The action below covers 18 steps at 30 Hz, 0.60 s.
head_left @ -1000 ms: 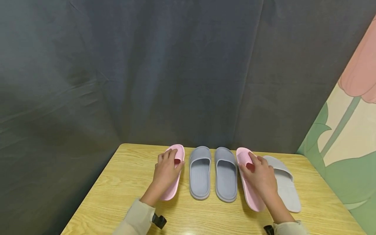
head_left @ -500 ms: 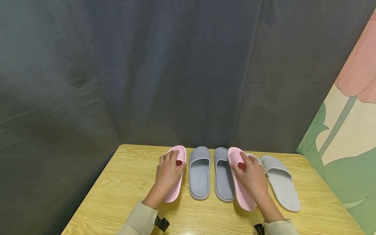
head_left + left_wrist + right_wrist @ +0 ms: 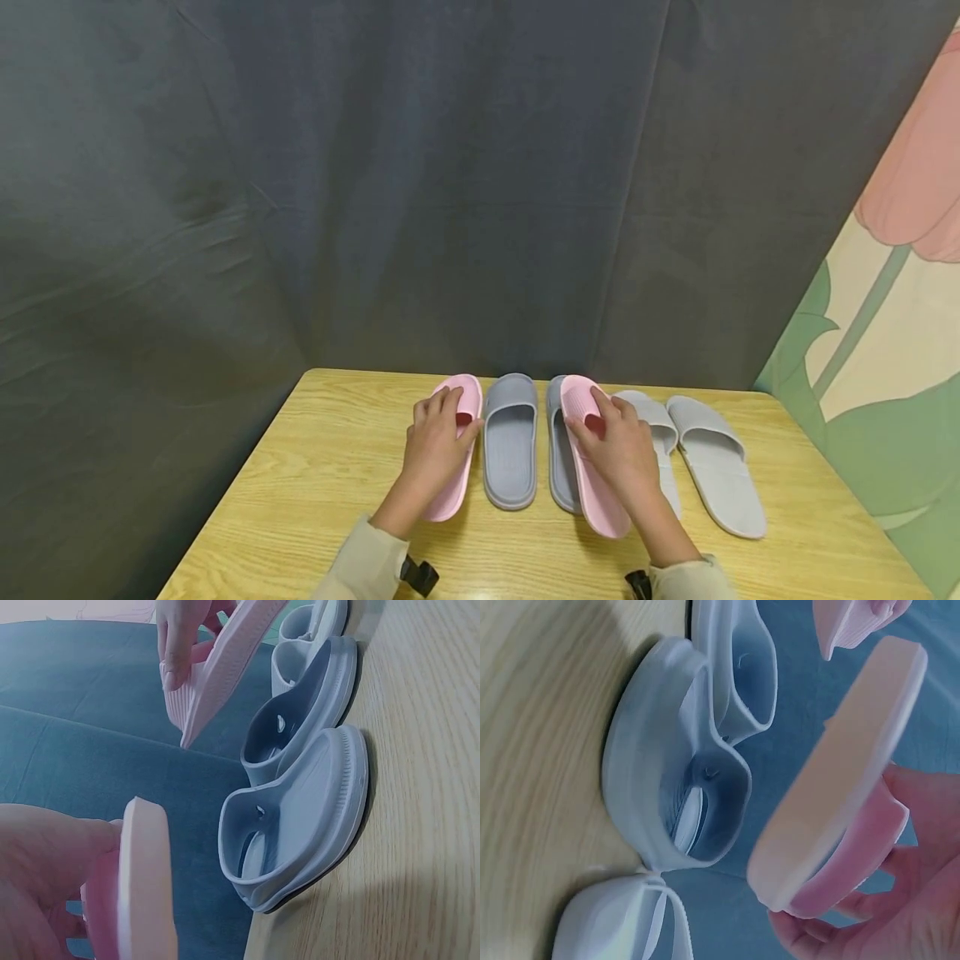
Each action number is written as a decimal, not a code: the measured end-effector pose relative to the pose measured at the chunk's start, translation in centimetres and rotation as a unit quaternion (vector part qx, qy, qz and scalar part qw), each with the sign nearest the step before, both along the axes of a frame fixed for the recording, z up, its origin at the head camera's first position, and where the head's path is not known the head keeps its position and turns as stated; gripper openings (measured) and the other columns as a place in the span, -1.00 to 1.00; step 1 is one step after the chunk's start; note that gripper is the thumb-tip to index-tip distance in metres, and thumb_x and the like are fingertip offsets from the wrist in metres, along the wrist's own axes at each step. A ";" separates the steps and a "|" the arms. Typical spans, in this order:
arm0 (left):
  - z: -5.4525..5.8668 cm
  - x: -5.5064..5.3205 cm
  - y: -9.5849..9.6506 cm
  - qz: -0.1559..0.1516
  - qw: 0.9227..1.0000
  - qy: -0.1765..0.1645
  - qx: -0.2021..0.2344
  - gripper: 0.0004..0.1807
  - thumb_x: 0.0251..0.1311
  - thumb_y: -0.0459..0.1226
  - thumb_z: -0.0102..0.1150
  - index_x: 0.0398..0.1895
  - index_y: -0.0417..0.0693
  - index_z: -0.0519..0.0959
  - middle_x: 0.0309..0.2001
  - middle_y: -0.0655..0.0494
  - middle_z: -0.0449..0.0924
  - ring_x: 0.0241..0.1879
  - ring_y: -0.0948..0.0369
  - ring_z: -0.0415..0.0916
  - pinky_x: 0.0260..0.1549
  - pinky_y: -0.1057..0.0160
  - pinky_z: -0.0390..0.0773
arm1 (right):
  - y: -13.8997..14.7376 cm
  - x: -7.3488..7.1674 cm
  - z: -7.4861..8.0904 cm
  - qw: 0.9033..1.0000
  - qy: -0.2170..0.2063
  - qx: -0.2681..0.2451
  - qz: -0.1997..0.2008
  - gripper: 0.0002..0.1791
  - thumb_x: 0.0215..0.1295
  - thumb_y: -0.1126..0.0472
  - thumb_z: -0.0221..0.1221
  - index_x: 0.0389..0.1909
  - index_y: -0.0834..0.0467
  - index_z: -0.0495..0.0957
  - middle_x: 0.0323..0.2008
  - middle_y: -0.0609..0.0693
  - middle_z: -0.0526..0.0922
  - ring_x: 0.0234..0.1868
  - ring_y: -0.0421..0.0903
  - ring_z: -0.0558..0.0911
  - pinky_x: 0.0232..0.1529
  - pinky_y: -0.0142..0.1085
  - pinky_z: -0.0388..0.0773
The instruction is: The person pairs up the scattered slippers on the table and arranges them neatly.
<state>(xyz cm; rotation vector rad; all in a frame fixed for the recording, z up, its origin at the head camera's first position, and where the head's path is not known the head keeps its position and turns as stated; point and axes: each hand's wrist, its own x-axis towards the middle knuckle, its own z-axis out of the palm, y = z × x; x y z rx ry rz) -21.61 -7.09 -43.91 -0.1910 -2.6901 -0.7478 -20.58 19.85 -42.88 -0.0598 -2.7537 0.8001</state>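
Observation:
In the head view my left hand (image 3: pixel 435 442) grips a pink slipper (image 3: pixel 452 492) by its strap, left of the blue-grey pair. My right hand (image 3: pixel 624 450) pinches the strap of the other pink slipper (image 3: pixel 592 492), thumb on the near side. That slipper tilts toe-left and overlaps the right blue-grey slipper (image 3: pixel 561 458). The left blue-grey slipper (image 3: pixel 511 454) lies between the two hands. Both wrist views show the pink slippers lifted off the table: the left one's sole (image 3: pixel 146 877) in the left wrist view, the right one's sole (image 3: pixel 840 772) in the right wrist view.
A light grey slipper (image 3: pixel 666 442), partly hidden behind my right hand, and its mate (image 3: pixel 723 492) lie at the right of the wooden table (image 3: pixel 300 500). A dark curtain (image 3: pixel 480 208) hangs behind it, and a flower-painted wall (image 3: pixel 885 358) stands at the right.
My right hand has carried its pink slipper leftward, now over the right blue-grey slipper, uncovering the left light grey one. My left hand has shifted slightly right with its pink slipper.

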 end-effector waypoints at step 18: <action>-0.6 0.2 0.6 -0.009 1.000 0.013 0.007 -0.33 0.28 0.02 0.31 0.37 -0.10 0.42 0.30 -0.19 0.44 0.21 -0.19 0.36 -0.07 -0.23 0.52 | -5.1 0.2 -0.6 0.999 0.030 -0.002 0.017 -0.22 0.27 -0.19 0.31 0.43 0.08 0.40 0.29 0.37 0.43 0.11 0.49 0.50 0.05 0.29 0.47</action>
